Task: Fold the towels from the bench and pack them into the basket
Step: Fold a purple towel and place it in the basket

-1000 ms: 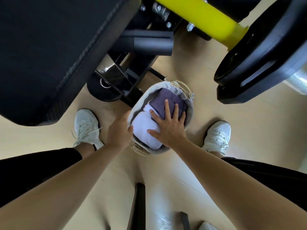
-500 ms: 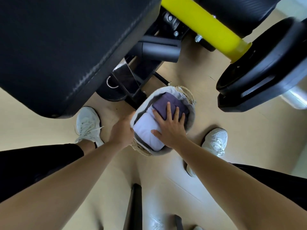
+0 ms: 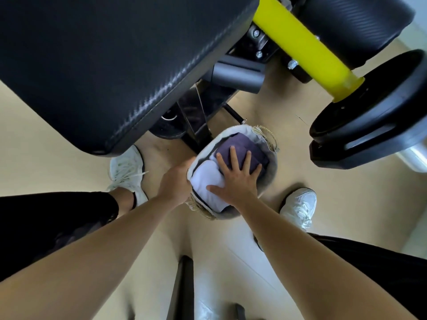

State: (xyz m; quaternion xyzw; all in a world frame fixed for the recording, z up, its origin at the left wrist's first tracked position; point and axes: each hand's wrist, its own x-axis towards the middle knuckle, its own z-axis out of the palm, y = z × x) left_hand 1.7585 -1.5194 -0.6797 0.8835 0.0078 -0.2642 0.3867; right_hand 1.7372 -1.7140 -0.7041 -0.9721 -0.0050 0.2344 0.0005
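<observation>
Both my forearms reach down from 6 o'clock to mid-frame. My left hand (image 3: 176, 181) is curled round the basket (image 3: 272, 168) rim at the basket's 9 o'clock, gripping it, with the fingertips hidden behind the rim. My right hand (image 3: 238, 179) lies flat in the basket's mouth, fingers spread and straight. Its thumb rests on the white towel (image 3: 204, 179) and its fingers press the purple towel (image 3: 253, 147).

Both towels sit folded side by side inside the basket, white at 8 o'clock, purple at 1 o'clock. The basket stands on the floor (image 3: 265, 107) between my shoes, one (image 3: 127, 167) at its 9 o'clock, the other (image 3: 300, 204) at its 4 o'clock.

Past it, the bench (image 3: 104, 65) pad fills 10 to 12 o'clock, its frame just beside the basket's far rim. A yellow bar (image 3: 300, 45) runs to a black plate (image 3: 374, 107) at 2 o'clock.
</observation>
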